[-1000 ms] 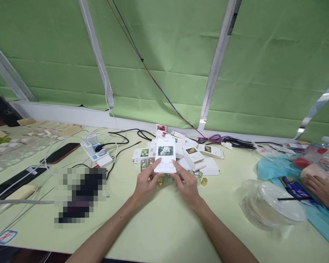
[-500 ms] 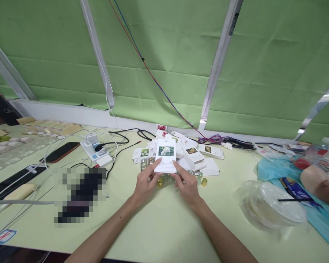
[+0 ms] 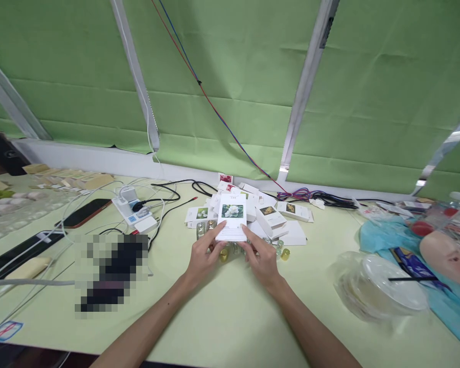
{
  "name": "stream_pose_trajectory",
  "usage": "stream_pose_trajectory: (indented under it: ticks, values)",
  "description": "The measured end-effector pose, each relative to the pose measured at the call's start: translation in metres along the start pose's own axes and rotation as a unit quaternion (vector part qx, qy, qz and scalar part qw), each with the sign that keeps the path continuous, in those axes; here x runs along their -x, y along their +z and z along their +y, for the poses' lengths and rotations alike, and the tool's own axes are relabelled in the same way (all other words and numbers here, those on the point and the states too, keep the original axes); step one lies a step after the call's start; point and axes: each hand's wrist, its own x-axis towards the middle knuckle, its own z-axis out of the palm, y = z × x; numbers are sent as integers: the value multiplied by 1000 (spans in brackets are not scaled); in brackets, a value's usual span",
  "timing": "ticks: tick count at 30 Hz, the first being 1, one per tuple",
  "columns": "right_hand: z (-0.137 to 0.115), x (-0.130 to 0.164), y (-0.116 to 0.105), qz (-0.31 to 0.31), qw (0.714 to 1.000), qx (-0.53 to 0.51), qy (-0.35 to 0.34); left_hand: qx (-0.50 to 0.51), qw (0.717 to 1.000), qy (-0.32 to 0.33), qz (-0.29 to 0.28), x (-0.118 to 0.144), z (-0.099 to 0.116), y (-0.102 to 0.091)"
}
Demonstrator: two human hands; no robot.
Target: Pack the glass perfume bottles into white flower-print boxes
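Observation:
Both of my hands hold a stack of flat white cartons (image 3: 232, 210), the top one printed with a white flower and green leaves. My left hand (image 3: 206, 251) pinches its near left corner, thumb below and fingers on top. On the near right corner, my right hand (image 3: 261, 255) grips the same way. Small glass jars lie under and around the stack, among them a yellow jar (image 3: 285, 254) right of my right hand and another yellow jar (image 3: 224, 254) by my left thumb. Behind are loose white boxes, one with an orange flower picture (image 3: 269, 217).
To the left are a power strip (image 3: 132, 212), tangled cables and a phone (image 3: 86, 212). A lidded white tub in plastic (image 3: 393, 286) stands at right, near a blue cloth (image 3: 379, 235) and a mannequin head (image 3: 446, 255). A green blind (image 3: 230, 117) hangs behind the table.
My hands and the stack stay practically in place. At the far right, another person's hand that was over the mannequin head has gone from view.

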Motion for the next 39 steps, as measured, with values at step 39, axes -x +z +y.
stream_pose_trajectory:
  ticks: [39]
  values:
    - [-3,-11,-16,45,964,-150,213,65,994,39,-74,8,-4,2]
